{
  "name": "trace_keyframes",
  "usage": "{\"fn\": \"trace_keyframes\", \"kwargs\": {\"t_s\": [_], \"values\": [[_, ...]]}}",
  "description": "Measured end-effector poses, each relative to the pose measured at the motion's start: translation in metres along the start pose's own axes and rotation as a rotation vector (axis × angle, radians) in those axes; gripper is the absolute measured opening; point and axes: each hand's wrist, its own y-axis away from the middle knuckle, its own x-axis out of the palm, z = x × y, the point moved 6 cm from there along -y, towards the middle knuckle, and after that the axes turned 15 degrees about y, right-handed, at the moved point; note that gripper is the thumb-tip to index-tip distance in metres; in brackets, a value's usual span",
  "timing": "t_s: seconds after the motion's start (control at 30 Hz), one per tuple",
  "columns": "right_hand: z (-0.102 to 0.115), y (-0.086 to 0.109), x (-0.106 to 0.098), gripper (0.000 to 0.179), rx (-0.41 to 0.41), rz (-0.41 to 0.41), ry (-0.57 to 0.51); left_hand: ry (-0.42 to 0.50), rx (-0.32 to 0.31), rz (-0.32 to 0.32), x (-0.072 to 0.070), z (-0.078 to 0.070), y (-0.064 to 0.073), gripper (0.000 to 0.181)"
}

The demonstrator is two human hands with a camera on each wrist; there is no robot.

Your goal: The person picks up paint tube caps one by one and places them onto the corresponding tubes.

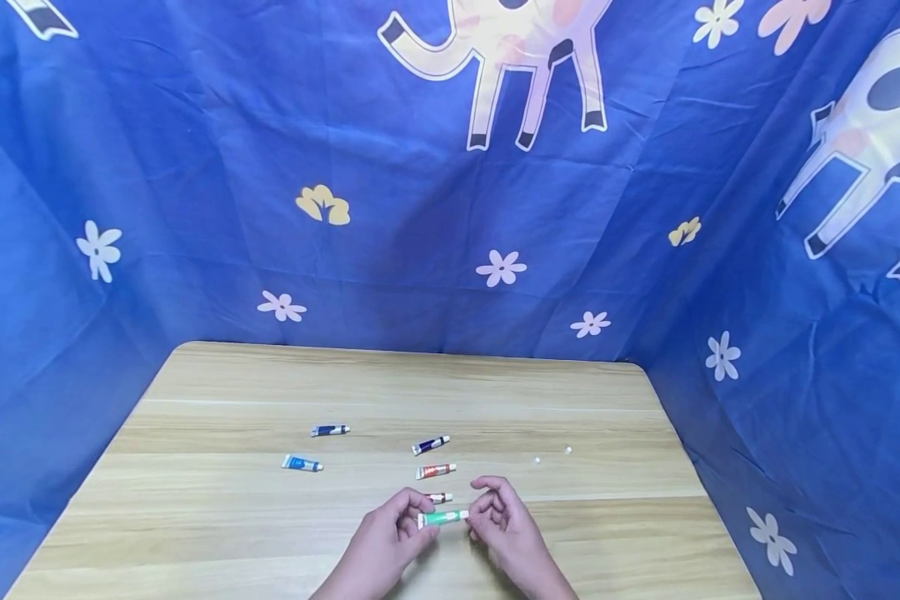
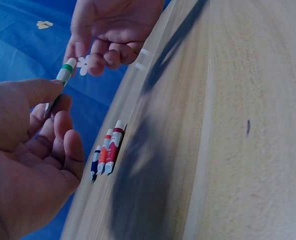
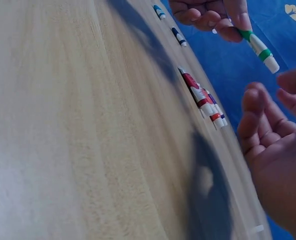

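My left hand [image 1: 381,542] pinches a small green paint tube [image 1: 442,517] between thumb and fingers, its white cap pointing right. Close by the cap is my right hand [image 1: 512,533], its fingers loosely bent. In the right wrist view a gap shows between the right fingertips and the white cap, and nothing lies in that hand. Just beyond the green tube lies a dark red tube [image 1: 441,498], partly hidden by the left hand. An orange-red tube [image 1: 436,471] and a dark purple tube [image 1: 431,445] lie farther back.
On the left of the wooden table [image 1: 217,392] lie a dark blue tube [image 1: 331,430] and a light blue tube [image 1: 302,463]. Two small white pieces [image 1: 537,460] sit on the right. A blue patterned cloth [image 1: 390,250] hangs behind the table and along its sides.
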Motion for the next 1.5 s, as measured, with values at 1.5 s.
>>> {"fn": "trace_keyframes", "kwargs": {"t_s": [1.5], "values": [[-0.001, 0.005, 0.015, 0.032, -0.025, 0.031, 0.141, -0.388, 0.277, -0.022, 0.003, -0.021, 0.005, 0.023]]}}
